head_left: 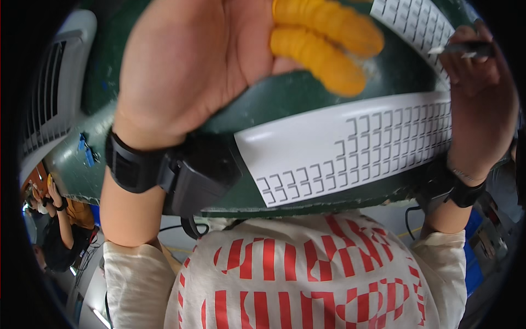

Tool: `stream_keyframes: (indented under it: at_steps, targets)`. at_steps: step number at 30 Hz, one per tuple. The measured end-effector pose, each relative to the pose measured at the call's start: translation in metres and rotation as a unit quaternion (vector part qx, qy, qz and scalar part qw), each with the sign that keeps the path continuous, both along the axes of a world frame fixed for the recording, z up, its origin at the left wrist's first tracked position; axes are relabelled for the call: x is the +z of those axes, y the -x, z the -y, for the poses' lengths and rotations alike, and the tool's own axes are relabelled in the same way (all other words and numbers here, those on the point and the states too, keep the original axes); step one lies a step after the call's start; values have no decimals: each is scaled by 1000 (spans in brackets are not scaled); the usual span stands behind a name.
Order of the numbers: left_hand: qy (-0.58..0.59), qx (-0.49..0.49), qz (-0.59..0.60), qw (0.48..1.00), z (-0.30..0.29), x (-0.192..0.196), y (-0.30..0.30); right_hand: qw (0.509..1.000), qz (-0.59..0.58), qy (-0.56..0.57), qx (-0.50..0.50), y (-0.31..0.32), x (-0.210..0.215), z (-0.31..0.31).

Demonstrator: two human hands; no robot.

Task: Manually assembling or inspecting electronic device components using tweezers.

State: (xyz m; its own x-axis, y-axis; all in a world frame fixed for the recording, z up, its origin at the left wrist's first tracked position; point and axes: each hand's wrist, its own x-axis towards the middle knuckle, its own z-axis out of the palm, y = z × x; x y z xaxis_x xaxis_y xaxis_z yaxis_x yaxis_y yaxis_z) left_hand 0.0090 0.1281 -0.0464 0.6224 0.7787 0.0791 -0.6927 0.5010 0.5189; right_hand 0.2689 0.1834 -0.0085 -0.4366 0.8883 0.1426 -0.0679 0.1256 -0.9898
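Note:
My left hand (203, 60) is palm up over the green table, partly cut off by the upper edge. Yellow ribbed finger covers (323, 44) sit on its fingers, which stretch to the right, slightly blurred; nothing shows in its palm. At the far right my right hand (479, 104) grips a slim dark tool with a pale tip (474, 49); its exact kind is unclear. Between my wrists lies a white sheet (296, 137) with rows of grey hook-shaped pieces. Another such sheet (411, 22) lies beyond it, beside the tool's tip.
A pale vented housing (66, 71) stands on the table (219, 123) at the left. Small blue pieces (86, 151) lie near it. Another person (57, 236) works at the lower left. Black devices are strapped to my left wrist (203, 170) and right wrist (438, 186).

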Motion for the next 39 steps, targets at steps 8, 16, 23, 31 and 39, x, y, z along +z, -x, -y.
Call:
stream_keyframes:
  at_steps: [8, 16, 23, 31, 39]
  targets:
    - [83, 91, -170, 978, 22, 30, -10, 986, -77, 143, -39, 36, 12, 19]
    - [84, 94, -174, 977, 26, 33, -16, 981, -76, 175, -19, 29, 12, 23]
    - [83, 99, -176, 976, 21, 37, -14, 977, -116, 179, -20, 34, 11, 17]
    - [76, 81, -180, 977, 22, 34, -13, 977, -111, 176, -33, 35, 10, 19]
    - [79, 92, -178, 977, 23, 35, -15, 972, -113, 205, -16, 31, 14, 20]
